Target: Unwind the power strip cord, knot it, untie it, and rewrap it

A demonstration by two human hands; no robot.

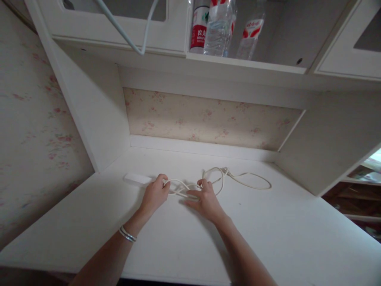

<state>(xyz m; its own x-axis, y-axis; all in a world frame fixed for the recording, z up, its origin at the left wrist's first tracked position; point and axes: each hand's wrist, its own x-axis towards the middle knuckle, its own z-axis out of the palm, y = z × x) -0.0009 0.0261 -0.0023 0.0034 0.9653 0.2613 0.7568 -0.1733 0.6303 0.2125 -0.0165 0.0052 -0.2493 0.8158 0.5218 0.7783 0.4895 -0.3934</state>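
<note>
A white cord (250,185) lies in loops on the white desktop, with one loop stretching to the right and a bunched crossing near the middle. My left hand (156,191) is closed on the cord's left part, fingertips pinched together. Just beyond that hand lies a slim white oblong block (137,178), resembling a power strip; its right end is hidden by my fingers. My right hand (205,198) has its fingers curled over the crossed strands, the thumb stretched low to the left. Between both hands, several strands cross each other slightly above the surface.
The desktop (178,238) sits between side panels, under a cabinet. Bottles (218,29) stand on the open shelf above. A pale cable (126,35) hangs in front of the upper left cabinet door. Another shelf unit (348,198) is at the right edge.
</note>
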